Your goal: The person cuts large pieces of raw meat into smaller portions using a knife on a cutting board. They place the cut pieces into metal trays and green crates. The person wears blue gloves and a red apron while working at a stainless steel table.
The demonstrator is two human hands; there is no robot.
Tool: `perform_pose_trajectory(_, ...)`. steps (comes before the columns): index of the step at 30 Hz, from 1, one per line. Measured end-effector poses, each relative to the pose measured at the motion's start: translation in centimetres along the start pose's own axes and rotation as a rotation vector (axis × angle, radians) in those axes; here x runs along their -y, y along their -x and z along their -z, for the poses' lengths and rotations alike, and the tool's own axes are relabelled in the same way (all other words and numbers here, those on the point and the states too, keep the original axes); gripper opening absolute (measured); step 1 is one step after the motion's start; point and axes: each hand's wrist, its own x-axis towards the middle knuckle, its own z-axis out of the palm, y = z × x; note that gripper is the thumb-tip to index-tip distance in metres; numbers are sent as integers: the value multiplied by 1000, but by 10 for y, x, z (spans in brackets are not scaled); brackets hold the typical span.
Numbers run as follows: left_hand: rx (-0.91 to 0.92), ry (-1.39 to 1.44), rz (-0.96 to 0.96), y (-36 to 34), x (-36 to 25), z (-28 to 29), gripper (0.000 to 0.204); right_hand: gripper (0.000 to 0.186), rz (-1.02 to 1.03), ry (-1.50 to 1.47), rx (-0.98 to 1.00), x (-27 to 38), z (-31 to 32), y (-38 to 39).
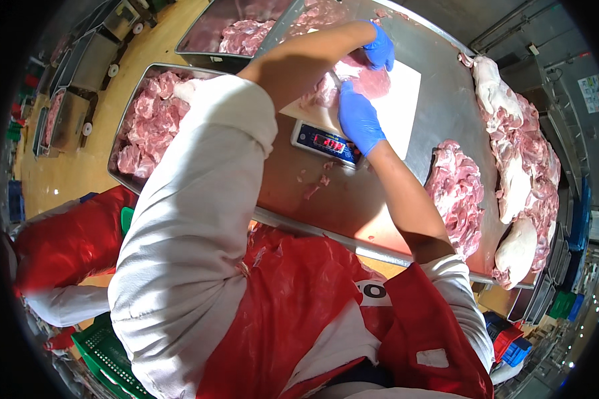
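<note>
My left hand [378, 48], in a blue glove, curls over the upper side of a pink piece of meat [369, 81] on a white board [399, 106]. My right hand [357, 116], also gloved, is closed just below it, against the meat. A narrow grey shape, possibly a blade, shows by its fingers, but what it grips is hidden. A smaller lump of meat [318, 93] lies to the left. Under the board's near part is a digital scale [323, 141] with a lit red display, partly covered by my right hand.
Meat fills metal trays at left [146, 126] and back [243, 36]. A meat pile [454, 193] and larger cuts [512, 166] lie on the right of the steel table [286, 193]. A co-worker in red and white [73, 239] is at left, near a green crate [103, 349].
</note>
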Motion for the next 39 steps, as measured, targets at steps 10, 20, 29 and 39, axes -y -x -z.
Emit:
perform_pose_trajectory(10,-114,57,70,18,9,-41,89,25,-137,15,235,-22,13,78)
perform_pose_trajectory(20,-104,49,41,17,18,-34,88,19,41,32,50,15,-7,-21)
perform_pose_trajectory(29,-22,118,78,43,6,-24,89,29,-261,156,474,-44,-4,119)
perform_pose_trajectory(39,-56,-60,42,30,19,-24,89,22,-7,78,215,39,6,7)
